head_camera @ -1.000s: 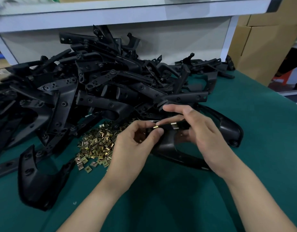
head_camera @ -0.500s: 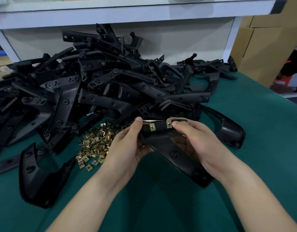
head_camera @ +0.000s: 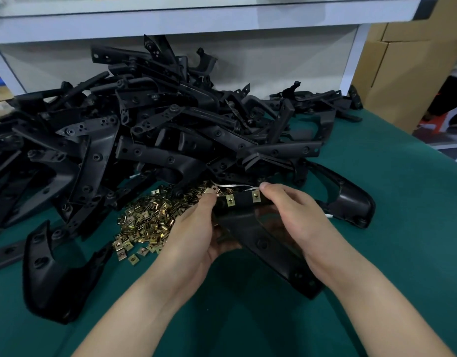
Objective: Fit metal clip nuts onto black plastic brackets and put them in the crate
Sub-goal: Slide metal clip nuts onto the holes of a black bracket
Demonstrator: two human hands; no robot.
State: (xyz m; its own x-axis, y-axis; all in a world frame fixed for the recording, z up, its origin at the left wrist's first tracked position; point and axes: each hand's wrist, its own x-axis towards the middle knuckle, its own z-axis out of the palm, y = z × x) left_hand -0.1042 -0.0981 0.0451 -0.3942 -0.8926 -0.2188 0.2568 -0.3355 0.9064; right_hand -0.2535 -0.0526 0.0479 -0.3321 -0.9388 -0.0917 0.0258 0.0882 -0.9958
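A big green table (head_camera: 392, 191) fills most of the view. On its far side lies a huge messy pile of black brackets (head_camera: 145, 140), right up against a white shelf (head_camera: 196, 16). Brown boxes (head_camera: 407, 73) stand to the right, past the table edge. One loose bracket (head_camera: 49, 279) lies alone near the front left. A curved bracket (head_camera: 351, 204) lies just behind the right hand (head_camera: 296, 217). A heap of gold clip nuts (head_camera: 150, 220) sits on the table at the foot of the pile, just beside the left hand (head_camera: 194, 233). In the middle, lifted a little above the table, is the held bracket (head_camera: 260, 243), and both hands grip it. Each hand has its thumb on the top end and its fingers curled under (the fingertips are mostly hidden). Two small clip nuts sit on that top end, side by side: the left clip (head_camera: 230, 200) near the left thumb, the right clip (head_camera: 256, 196) touching the right thumb.
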